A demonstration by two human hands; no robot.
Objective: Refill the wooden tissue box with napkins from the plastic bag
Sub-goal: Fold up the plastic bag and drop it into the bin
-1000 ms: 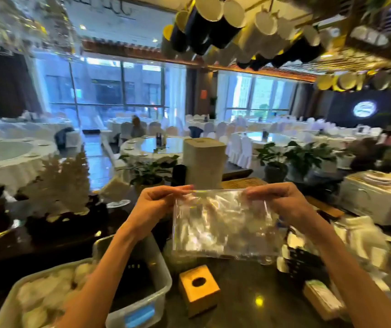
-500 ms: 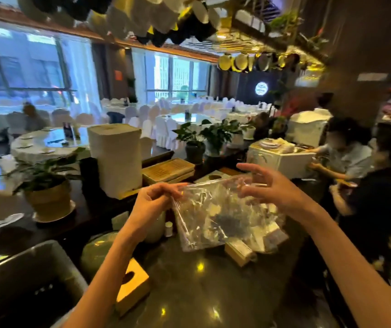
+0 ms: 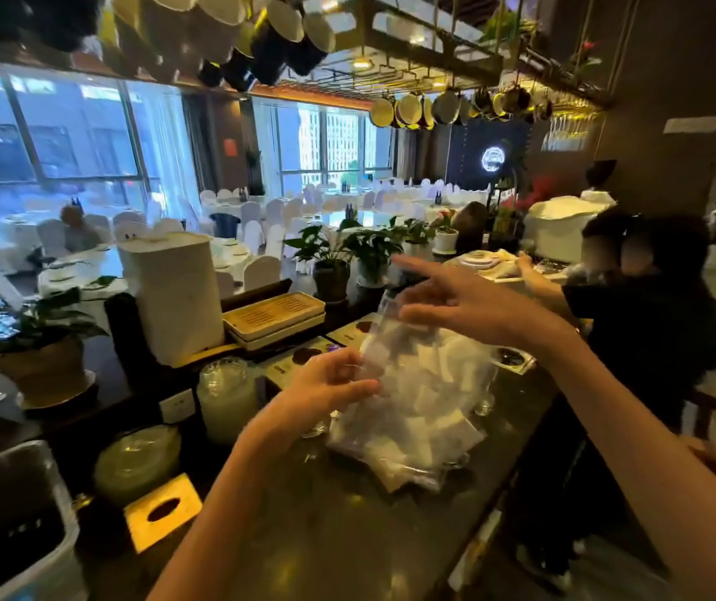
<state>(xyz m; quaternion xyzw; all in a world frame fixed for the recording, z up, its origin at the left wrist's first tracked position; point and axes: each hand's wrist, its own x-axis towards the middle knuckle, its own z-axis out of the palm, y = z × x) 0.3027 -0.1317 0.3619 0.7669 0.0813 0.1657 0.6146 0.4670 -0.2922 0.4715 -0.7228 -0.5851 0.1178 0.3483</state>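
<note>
A clear plastic bag [image 3: 417, 396] with white folded napkins inside stands tilted, its bottom resting on the dark counter [image 3: 347, 535]. My left hand [image 3: 330, 383] grips the bag's left edge. My right hand [image 3: 456, 301] is at the bag's top, thumb and fingers pinching it while the other fingers are spread; this part is blurred. The wooden tissue box [image 3: 163, 509], with an oval hole in its top, sits on the counter at the lower left, apart from both hands.
A grey bin [image 3: 14, 514] stands at the far left. Behind the box are a glass lid [image 3: 137, 461], a glass jar [image 3: 226, 396], a tall white stack [image 3: 174, 297] and wooden trays [image 3: 274, 318]. A person in black [image 3: 651, 323] works at the right.
My view has swung to the right. The bag has come down from in front of me until its bottom rests on the counter, and both hands came down with it.
</note>
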